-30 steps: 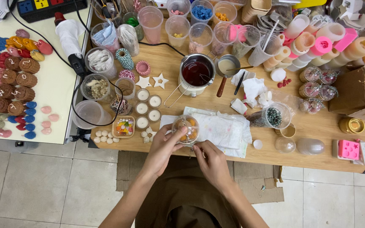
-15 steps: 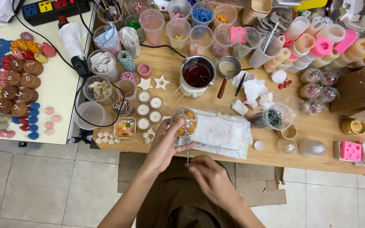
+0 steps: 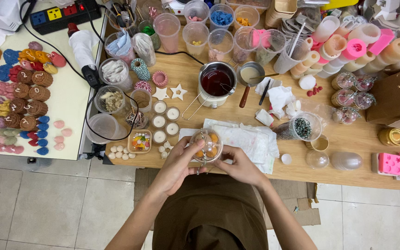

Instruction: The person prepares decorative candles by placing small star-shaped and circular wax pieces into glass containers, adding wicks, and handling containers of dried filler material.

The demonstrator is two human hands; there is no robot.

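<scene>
Left hand (image 3: 181, 162): we see it cupped under and around the clear round ball (image 3: 206, 146), fingers closed on its left side, so the ball sits up off the surface (image 3: 348, 134).
Right hand (image 3: 239, 163): it grips the ball's right side with bent fingers; both hands clasp the one ball between them, at the near edge just over the white paper towel (image 3: 248, 141).
Ball: it holds orange pieces inside, and a thin string seems to hang below it; we cannot tell its fastening.
Why held so: pinched from both sides, we judge, to keep the round shell from rolling and its halves together.
Pot (image 3: 216, 83): one, with dark red liquid, set well back from the hands, likely to keep it clear of the elbows.
Small round candles (image 3: 165, 121): we count five white ones, grouped left of the hands.
Stars (image 3: 170, 92): two white ones, beside the pot.
Empty clear halves (image 3: 332, 159): two, to the right, within reach.
Pink mould (image 3: 390, 163): one, at the far right.
</scene>
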